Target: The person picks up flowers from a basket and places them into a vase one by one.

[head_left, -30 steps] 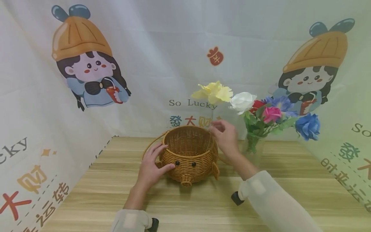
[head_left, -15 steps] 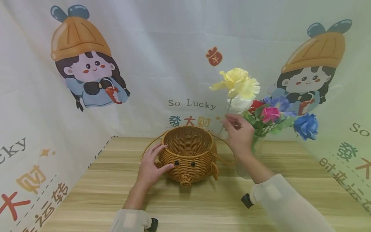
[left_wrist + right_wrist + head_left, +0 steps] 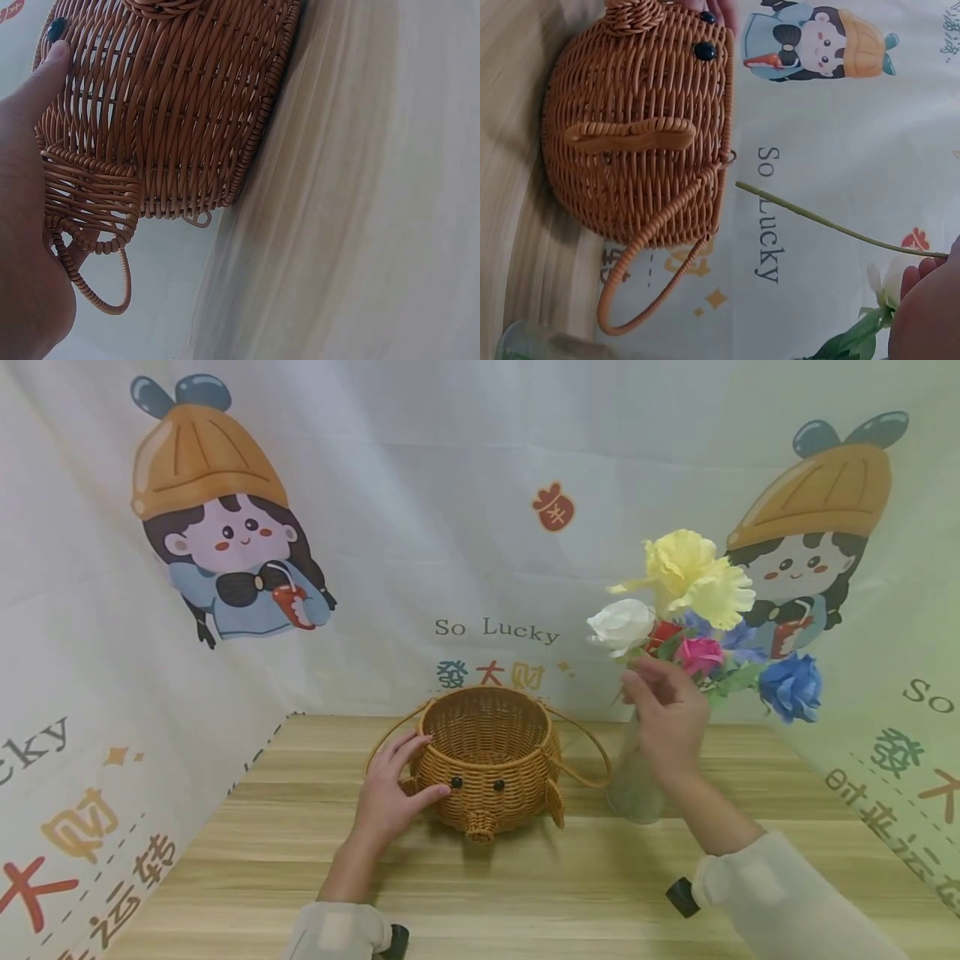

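A woven pig-shaped basket stands on the wooden table, its inside showing nothing. My left hand rests against the basket's left side with straight fingers. My right hand is raised above a clear glass vase and pinches the thin green stem of a yellow flower. The yellow bloom is up among the other blooms in the vase: white, pink and blue. The stem's lower end hangs free in the air in the right wrist view.
A printed cloth backdrop closes in the table at the back and on both sides. The basket's loop handles hang down at its sides, the right one near the vase. Bare table lies in front of the basket.
My right hand lifted the yellow flower away from the basket's rim and carried it up and to the right, to the vase. The left hand and basket stayed still.
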Available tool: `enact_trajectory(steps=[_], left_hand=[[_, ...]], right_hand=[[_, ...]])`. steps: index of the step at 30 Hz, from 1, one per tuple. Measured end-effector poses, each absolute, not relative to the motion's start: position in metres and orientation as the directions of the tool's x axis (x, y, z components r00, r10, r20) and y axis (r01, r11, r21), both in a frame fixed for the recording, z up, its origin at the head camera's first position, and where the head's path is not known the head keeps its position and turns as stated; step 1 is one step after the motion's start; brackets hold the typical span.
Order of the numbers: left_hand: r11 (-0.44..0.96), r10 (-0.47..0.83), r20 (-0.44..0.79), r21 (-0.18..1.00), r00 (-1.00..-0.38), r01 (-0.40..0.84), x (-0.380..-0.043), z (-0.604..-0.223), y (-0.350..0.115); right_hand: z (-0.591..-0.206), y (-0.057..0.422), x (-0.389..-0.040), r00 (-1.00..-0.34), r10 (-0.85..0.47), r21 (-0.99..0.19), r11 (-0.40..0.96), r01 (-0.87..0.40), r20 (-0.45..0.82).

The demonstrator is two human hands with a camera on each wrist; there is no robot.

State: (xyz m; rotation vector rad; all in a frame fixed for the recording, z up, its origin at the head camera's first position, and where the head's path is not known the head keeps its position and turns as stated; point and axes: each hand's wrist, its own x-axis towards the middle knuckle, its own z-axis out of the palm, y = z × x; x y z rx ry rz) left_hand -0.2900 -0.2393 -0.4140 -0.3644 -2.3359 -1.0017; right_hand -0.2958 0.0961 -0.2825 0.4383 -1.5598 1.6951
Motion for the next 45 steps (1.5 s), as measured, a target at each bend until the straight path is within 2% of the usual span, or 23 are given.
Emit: enact_trajectory(steps=[5, 11, 19, 32, 41, 45], left_hand=[[0.681, 0.028, 0.600, 0.575, -0.800, 0.454, -0.290, -0.414, -0.240], [0.684, 0.030, 0.603, 0.569, -0.797, 0.456, -0.291, -0.415, -0.239], [0.682, 0.032, 0.605, 0.569, -0.796, 0.460, -0.291, -0.417, -0.240], [0.679, 0.034, 0.608, 0.568, -0.793, 0.464, -0.292, -0.416, -0.240], [0.684, 0.029, 0.605, 0.568, -0.796, 0.457, -0.291, -0.416, -0.239], [0.686, 0.029, 0.605, 0.567, -0.796, 0.456, -0.291, -0.416, -0.240]], right_hand=[[-0.285, 0.108, -0.294, -0.656, 0.315, -0.712, 0.103, -0.695, 0.686], [-0.284, 0.122, -0.292, -0.634, 0.348, -0.707, 0.136, -0.694, 0.690], [-0.276, 0.138, -0.296, -0.573, 0.386, -0.671, 0.197, -0.715, 0.723], [-0.257, 0.151, -0.296, -0.462, 0.538, -0.630, 0.177, -0.756, 0.705], [-0.244, 0.153, -0.295, -0.356, 0.582, -0.514, 0.126, -0.848, 0.731], [-0.241, 0.152, -0.293, -0.349, 0.597, -0.525, 0.144, -0.839, 0.722]])
